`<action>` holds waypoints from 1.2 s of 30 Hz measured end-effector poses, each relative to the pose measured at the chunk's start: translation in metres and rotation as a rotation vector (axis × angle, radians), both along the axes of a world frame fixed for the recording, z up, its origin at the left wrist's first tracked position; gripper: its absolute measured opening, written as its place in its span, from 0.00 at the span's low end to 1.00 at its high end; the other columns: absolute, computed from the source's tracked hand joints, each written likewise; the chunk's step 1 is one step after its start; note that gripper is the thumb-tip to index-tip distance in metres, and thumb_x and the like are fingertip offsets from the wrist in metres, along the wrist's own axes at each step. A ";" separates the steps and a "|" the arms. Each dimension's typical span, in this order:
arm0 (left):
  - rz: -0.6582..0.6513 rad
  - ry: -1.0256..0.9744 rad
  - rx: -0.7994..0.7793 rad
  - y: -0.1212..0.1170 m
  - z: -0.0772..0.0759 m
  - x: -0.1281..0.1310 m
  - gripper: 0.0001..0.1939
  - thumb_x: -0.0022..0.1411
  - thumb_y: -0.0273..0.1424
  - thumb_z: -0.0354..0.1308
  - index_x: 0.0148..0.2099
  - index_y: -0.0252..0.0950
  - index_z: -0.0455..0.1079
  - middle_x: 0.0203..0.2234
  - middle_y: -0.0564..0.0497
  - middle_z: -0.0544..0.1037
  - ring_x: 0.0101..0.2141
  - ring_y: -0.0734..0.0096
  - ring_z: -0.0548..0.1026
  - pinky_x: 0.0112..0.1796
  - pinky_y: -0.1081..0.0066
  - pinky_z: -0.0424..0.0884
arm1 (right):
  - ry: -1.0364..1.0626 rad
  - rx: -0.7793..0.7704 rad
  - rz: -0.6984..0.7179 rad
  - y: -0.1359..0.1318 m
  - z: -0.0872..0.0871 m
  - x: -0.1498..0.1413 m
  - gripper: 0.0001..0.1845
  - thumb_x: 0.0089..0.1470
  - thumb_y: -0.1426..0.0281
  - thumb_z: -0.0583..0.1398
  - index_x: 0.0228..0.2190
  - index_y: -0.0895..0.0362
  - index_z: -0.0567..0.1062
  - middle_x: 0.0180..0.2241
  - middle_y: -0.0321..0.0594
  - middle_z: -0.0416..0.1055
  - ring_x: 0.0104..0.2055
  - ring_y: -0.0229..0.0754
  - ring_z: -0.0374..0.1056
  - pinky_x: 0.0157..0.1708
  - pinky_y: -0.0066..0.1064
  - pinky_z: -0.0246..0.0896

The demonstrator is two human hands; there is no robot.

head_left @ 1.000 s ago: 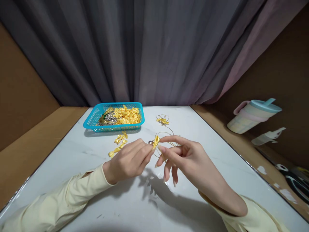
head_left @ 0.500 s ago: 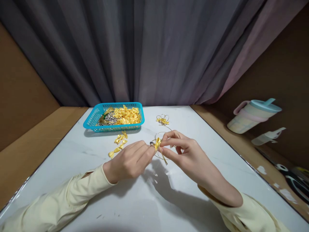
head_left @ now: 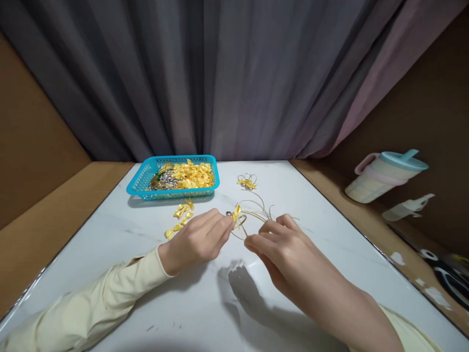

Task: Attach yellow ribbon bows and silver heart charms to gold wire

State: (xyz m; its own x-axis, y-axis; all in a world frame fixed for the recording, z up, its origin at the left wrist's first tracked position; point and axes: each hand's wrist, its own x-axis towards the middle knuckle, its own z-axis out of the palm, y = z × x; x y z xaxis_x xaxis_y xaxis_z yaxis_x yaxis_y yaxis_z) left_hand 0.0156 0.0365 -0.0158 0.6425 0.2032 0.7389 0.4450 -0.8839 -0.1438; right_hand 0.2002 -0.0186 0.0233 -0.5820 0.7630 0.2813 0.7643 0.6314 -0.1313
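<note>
My left hand [head_left: 205,238] is closed in a pinch around a small yellow ribbon bow [head_left: 237,211] with a silver bell [head_left: 229,214] beside it. From the bow, a thin gold cord [head_left: 245,229] loops toward me and to the right. The fingertips of my right hand [head_left: 280,247] are pinched on that cord, just right of the bow. More gold cords [head_left: 258,203] curve behind my fingers over the white table. Several loose yellow bows [head_left: 178,227] lie left of my left hand.
Behind them stands a blue basket [head_left: 136,188] holding yellow bows, silver bells and gold cords. A gold-cord piece with yellow bows [head_left: 247,183] lies farther back. On the right ledge are a lidded cup [head_left: 381,178], a small white bottle [head_left: 405,209] and black-handled scissors [head_left: 449,283].
My right hand has moved off the bow, down and to the right, pulling on the gold cord. My left hand still pinches the bow and has barely shifted.
</note>
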 end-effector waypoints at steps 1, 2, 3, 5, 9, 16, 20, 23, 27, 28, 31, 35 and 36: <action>-0.003 -0.036 -0.040 0.000 0.000 0.000 0.05 0.63 0.19 0.47 0.38 0.29 0.62 0.21 0.49 0.69 0.22 0.71 0.63 0.23 0.70 0.62 | -0.014 0.017 0.017 -0.003 0.002 0.000 0.14 0.50 0.83 0.51 0.19 0.58 0.66 0.18 0.38 0.63 0.22 0.38 0.54 0.30 0.32 0.45; -0.005 -0.077 -0.081 0.000 0.000 0.000 0.05 0.63 0.19 0.47 0.38 0.29 0.62 0.22 0.49 0.70 0.23 0.72 0.64 0.24 0.70 0.63 | -0.012 0.026 0.028 -0.006 0.004 0.000 0.13 0.51 0.82 0.51 0.20 0.58 0.67 0.18 0.39 0.63 0.22 0.38 0.54 0.29 0.32 0.46; -0.006 -0.122 -0.124 0.000 0.000 0.000 0.04 0.63 0.19 0.47 0.38 0.30 0.62 0.22 0.49 0.70 0.23 0.72 0.65 0.25 0.71 0.64 | 0.000 0.013 0.035 -0.010 0.007 0.000 0.12 0.52 0.81 0.51 0.22 0.58 0.68 0.18 0.39 0.63 0.22 0.39 0.55 0.28 0.32 0.46; 0.000 -0.199 -0.216 0.000 -0.001 0.000 0.04 0.63 0.20 0.48 0.38 0.32 0.63 0.23 0.51 0.70 0.24 0.74 0.66 0.27 0.72 0.65 | 0.045 -0.078 0.028 -0.016 0.013 -0.001 0.10 0.52 0.79 0.51 0.29 0.58 0.70 0.19 0.40 0.66 0.23 0.41 0.58 0.26 0.31 0.49; 0.018 -0.287 -0.379 0.000 -0.001 -0.001 0.04 0.64 0.23 0.49 0.37 0.34 0.64 0.22 0.55 0.68 0.22 0.77 0.66 0.27 0.75 0.65 | 0.173 -0.328 0.000 -0.018 0.025 0.004 0.11 0.51 0.79 0.53 0.36 0.54 0.70 0.23 0.38 0.70 0.28 0.41 0.64 0.26 0.29 0.55; 0.035 -0.343 -0.516 -0.002 0.005 -0.001 0.05 0.64 0.25 0.50 0.35 0.34 0.65 0.20 0.56 0.69 0.20 0.79 0.66 0.24 0.76 0.64 | 0.351 -0.646 0.068 -0.003 0.041 0.014 0.11 0.52 0.77 0.57 0.30 0.52 0.77 0.26 0.31 0.75 0.28 0.35 0.69 0.26 0.24 0.59; 0.010 -0.362 -0.599 -0.004 0.008 -0.001 0.06 0.64 0.26 0.50 0.34 0.34 0.66 0.19 0.55 0.70 0.20 0.78 0.68 0.23 0.76 0.65 | 0.428 -0.757 0.105 0.003 0.046 0.016 0.08 0.53 0.75 0.58 0.30 0.53 0.78 0.25 0.31 0.76 0.27 0.34 0.70 0.28 0.23 0.62; -0.032 -0.376 -0.682 -0.005 0.010 -0.002 0.06 0.64 0.27 0.49 0.34 0.34 0.65 0.19 0.54 0.71 0.21 0.77 0.69 0.22 0.76 0.66 | 0.470 -0.829 0.120 0.009 0.049 0.018 0.09 0.57 0.68 0.56 0.33 0.54 0.78 0.29 0.34 0.76 0.31 0.36 0.71 0.31 0.24 0.64; -0.075 -0.393 -0.782 -0.007 0.012 -0.003 0.07 0.64 0.28 0.50 0.33 0.34 0.66 0.19 0.53 0.71 0.21 0.76 0.69 0.20 0.77 0.64 | 0.581 -0.919 0.141 0.014 0.053 0.024 0.09 0.56 0.69 0.57 0.37 0.54 0.76 0.35 0.36 0.77 0.38 0.37 0.72 0.38 0.26 0.65; -0.080 -0.402 -0.804 -0.006 0.012 -0.003 0.07 0.64 0.28 0.50 0.33 0.34 0.66 0.19 0.54 0.71 0.21 0.77 0.68 0.20 0.77 0.64 | 0.601 -0.917 0.119 0.014 0.054 0.026 0.07 0.55 0.69 0.58 0.36 0.54 0.77 0.34 0.36 0.77 0.36 0.37 0.72 0.37 0.25 0.66; -0.088 -0.448 -0.880 -0.003 0.015 -0.003 0.08 0.64 0.29 0.50 0.33 0.34 0.66 0.19 0.54 0.71 0.21 0.77 0.68 0.22 0.77 0.65 | 0.613 -0.896 0.055 0.013 0.055 0.032 0.06 0.53 0.70 0.60 0.28 0.56 0.79 0.26 0.37 0.76 0.28 0.36 0.72 0.29 0.24 0.66; -0.103 -0.505 -0.999 0.001 0.018 -0.005 0.08 0.64 0.29 0.50 0.32 0.33 0.66 0.19 0.55 0.70 0.21 0.78 0.68 0.23 0.77 0.65 | 0.611 -0.920 0.097 0.012 0.057 0.041 0.06 0.51 0.70 0.62 0.27 0.56 0.80 0.24 0.38 0.76 0.26 0.37 0.70 0.25 0.24 0.65; -0.108 -0.506 -1.015 0.001 0.018 -0.005 0.08 0.64 0.29 0.50 0.32 0.33 0.66 0.19 0.55 0.70 0.21 0.78 0.68 0.23 0.77 0.65 | 0.613 -0.928 0.105 0.012 0.057 0.043 0.06 0.50 0.70 0.62 0.26 0.56 0.80 0.24 0.39 0.76 0.26 0.37 0.70 0.25 0.25 0.65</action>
